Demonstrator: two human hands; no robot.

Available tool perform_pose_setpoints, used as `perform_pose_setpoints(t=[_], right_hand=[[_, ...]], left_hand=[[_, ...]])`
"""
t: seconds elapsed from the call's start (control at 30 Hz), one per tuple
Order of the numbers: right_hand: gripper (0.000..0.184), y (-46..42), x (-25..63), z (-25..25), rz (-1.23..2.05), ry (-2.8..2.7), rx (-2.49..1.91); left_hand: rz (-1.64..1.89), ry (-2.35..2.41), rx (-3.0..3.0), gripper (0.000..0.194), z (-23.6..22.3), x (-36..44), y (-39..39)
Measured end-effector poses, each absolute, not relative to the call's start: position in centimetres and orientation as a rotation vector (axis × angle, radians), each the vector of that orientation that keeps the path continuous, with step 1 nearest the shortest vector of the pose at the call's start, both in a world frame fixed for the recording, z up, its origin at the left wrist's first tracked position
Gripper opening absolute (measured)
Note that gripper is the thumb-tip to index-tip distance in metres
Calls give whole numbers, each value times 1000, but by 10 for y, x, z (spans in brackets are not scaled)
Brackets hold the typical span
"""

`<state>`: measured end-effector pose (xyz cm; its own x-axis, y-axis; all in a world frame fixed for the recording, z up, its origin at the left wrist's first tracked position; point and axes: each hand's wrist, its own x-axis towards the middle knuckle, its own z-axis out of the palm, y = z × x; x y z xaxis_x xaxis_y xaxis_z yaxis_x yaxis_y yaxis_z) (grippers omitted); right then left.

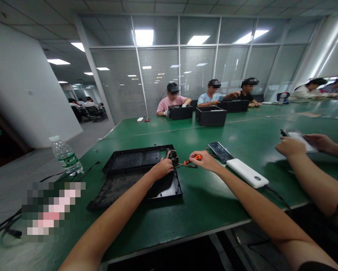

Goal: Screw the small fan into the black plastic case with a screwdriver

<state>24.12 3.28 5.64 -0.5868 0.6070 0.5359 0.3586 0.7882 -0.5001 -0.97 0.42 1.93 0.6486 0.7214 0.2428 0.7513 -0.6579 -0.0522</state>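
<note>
Two black plastic casing halves lie on the green table: a rear casing half [132,157] and a front casing half [164,190]. My left hand [161,170] is at their right end, its fingers closed on a small dark part with wires [173,156], whose exact kind I cannot make out. To the right, my right hand [207,161] grips an orange-and-black screwdriver [196,158], its thin shaft pointing left toward that part. Below the screwdriver lies a short dark strip [193,166] on the table. My left fingers partly hide the wired part.
Beside my right hand lie a dark phone [221,151] and a white power bank [247,173] with a cable. A water bottle [67,156] stands at left. A neighbour's hands [294,146] hold a flat device at right. Across the table, people handle black boxes [211,116].
</note>
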Motion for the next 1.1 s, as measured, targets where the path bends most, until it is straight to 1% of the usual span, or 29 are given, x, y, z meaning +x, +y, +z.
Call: perform_pose_setpoints(t=[0.17,0.47,0.57,0.7,0.93,1.1], right_hand=[[24,29,236,56,433,-2286,-703],[26,28,232,56,421,-2249,-747],[31,31,229,58,379,-2222,-817],[40,37,218,69,227,-2215,-887],[28,46,200,88,153,-2368,-747],[26,45,201,86,151,-2370,-736]], left_hand=[[-319,-1197,-2729,19,16,-12,8],[-329,-1182,-2714,20,14,-12,9],[-341,-1155,-2726,20,14,-12,7],[-346,-1161,-2747,18,16,-12,4],[-362,-1204,-2755,16,15,-14,3],[-347,-1178,-2777,16,14,-15,6]])
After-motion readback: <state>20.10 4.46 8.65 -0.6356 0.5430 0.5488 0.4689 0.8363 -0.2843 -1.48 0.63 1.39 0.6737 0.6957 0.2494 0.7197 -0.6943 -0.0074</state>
